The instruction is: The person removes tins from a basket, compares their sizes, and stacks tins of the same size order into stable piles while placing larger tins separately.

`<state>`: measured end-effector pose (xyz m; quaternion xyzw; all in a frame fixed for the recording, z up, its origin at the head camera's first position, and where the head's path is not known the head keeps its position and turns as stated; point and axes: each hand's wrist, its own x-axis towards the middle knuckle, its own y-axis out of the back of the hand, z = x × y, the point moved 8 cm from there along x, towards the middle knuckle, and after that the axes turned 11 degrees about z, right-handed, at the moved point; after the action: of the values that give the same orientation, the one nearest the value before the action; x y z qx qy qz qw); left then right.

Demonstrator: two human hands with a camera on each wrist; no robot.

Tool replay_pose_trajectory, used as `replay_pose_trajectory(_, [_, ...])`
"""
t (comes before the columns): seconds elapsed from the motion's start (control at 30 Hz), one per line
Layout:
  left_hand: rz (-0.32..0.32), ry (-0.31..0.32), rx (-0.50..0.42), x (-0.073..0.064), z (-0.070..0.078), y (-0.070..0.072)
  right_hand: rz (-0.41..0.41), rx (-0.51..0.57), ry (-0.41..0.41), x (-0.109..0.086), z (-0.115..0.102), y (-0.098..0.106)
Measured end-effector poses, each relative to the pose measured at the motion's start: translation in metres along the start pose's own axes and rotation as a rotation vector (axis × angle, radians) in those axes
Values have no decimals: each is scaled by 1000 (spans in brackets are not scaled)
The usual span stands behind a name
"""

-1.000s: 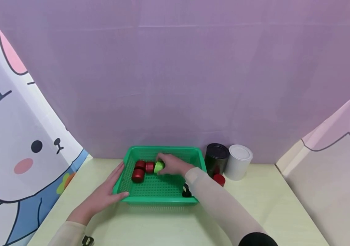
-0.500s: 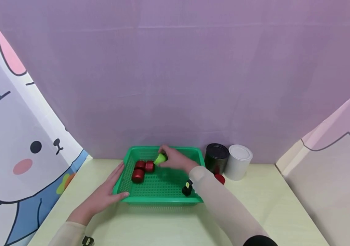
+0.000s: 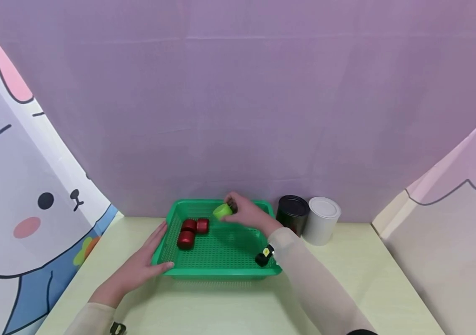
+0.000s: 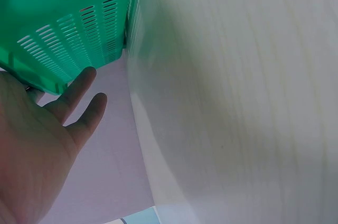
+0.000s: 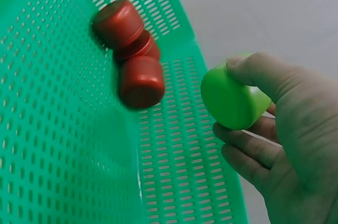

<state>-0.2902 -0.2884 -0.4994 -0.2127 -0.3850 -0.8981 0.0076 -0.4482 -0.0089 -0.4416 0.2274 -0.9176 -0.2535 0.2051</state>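
In the head view, a green plastic basket (image 3: 221,272) with slotted walls sits on the pale table. My right hand (image 3: 252,216) pinches a small lime-green canister (image 3: 222,211), raised near the basket's back wall. Thumb and fingers hold the canister's sides in the right wrist view, close to the basket's rim (image 5: 198,63). Three shiny red canisters (image 3: 185,239) lie together in the basket's left part. My left hand (image 3: 139,263) rests with straight, spread fingers against the basket's left side, thumb at the front left corner. In the left wrist view, two fingertips (image 4: 87,76) extend beside the basket.
A black lidded can (image 3: 293,214) and a white lidded can (image 3: 323,221) stand right of the basket. A purple cloth backdrop (image 3: 238,116) rises behind it. On the left is a cartoon-printed panel (image 3: 16,186); a pale panel (image 3: 451,242) stands on the right.
The right hand has lifted the green canister from beside the red ones, moving it up and right, and tilted it. The left hand stays at the basket's side.
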Motion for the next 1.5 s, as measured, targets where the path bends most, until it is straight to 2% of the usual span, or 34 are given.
replay_pose_trajectory(0.2, [7,-2,-9,0,-1,1,29,28,14,-8,-3,6])
replay_pose_trajectory(0.47, [8,-5,-20,-1,0,1,82,-8,16,-27,-9,17])
replay_pose_trajectory(0.8, [10,-4,-17,-1,0,2,125,24,-1,-45,-11,33])
replay_pose_trajectory(0.97, [8,-3,-21,-1,2,2,142,32,16,-56,-13,39])
replay_pose_trajectory(1.33, [3,1,-14,0,1,2,276,-36,20,-93,-13,62])
replay_pose_trajectory(1.5, [3,4,-13,0,-1,1,307,-35,53,-104,-11,72])
